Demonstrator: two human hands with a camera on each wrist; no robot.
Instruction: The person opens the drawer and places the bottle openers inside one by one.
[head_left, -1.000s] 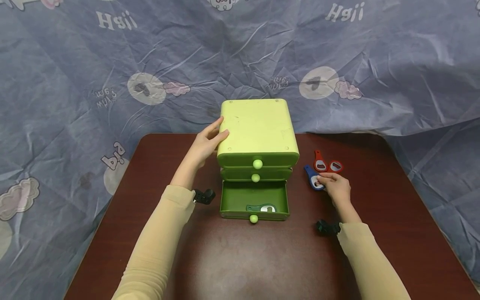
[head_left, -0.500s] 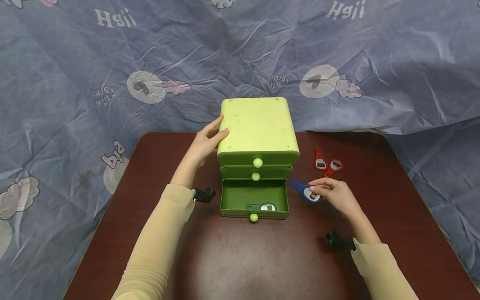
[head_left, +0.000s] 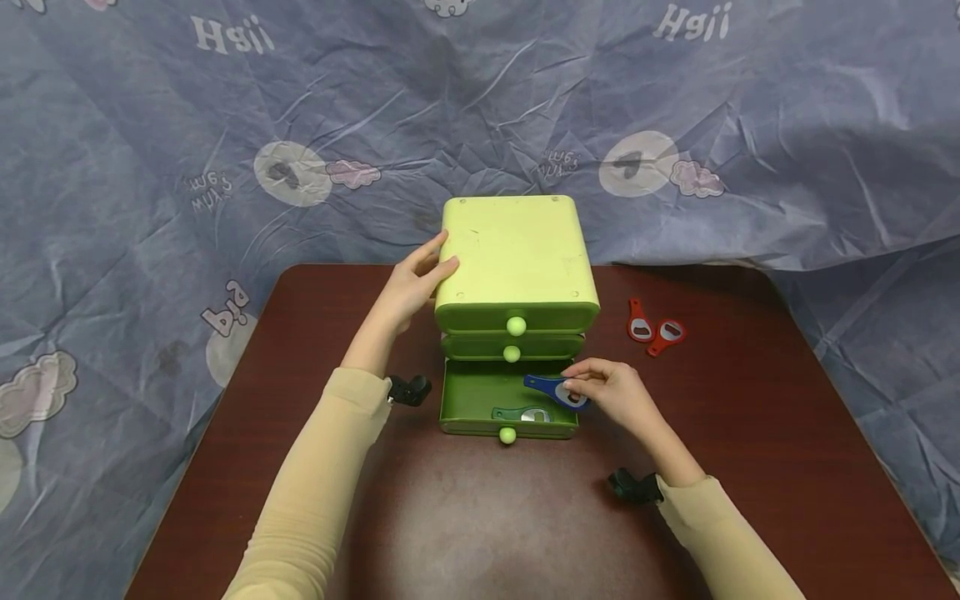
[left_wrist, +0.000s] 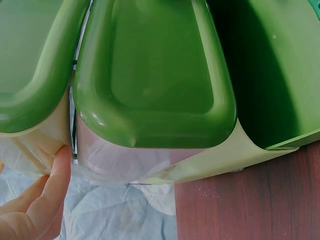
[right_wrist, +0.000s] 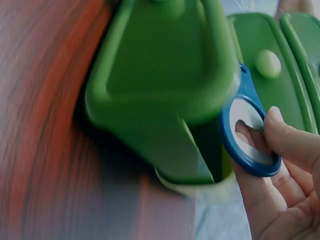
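Note:
My right hand (head_left: pixel 618 396) pinches a blue bottle opener (head_left: pixel 555 389) by its round metal end, over the right part of the pulled-out bottom drawer (head_left: pixel 468 392). In the right wrist view the thumb and fingers hold the blue opener (right_wrist: pixel 275 165) by its ring, handle pointing away. A dark green bottle opener (head_left: pixel 510 413) lies in the drawer near its front. My left hand (head_left: pixel 408 287) rests against the left side of the yellow-green drawer cabinet (head_left: pixel 517 250), thumb at the top edge; in the left wrist view its fingers (left_wrist: pixel 52 192) touch the side wall.
Two red bottle openers (head_left: pixel 640 325) lie on the dark red-brown table (head_left: pixel 750 400) to the right of the cabinet. The upper drawers (head_left: pixel 480 346) are pushed in. A printed grey-blue cloth (head_left: pixel 480 100) hangs behind the table.
My right hand has picked the blue bottle opener up from beside the red ones and carried it left over the bottom drawer. The left hand has stayed at the cabinet's side.

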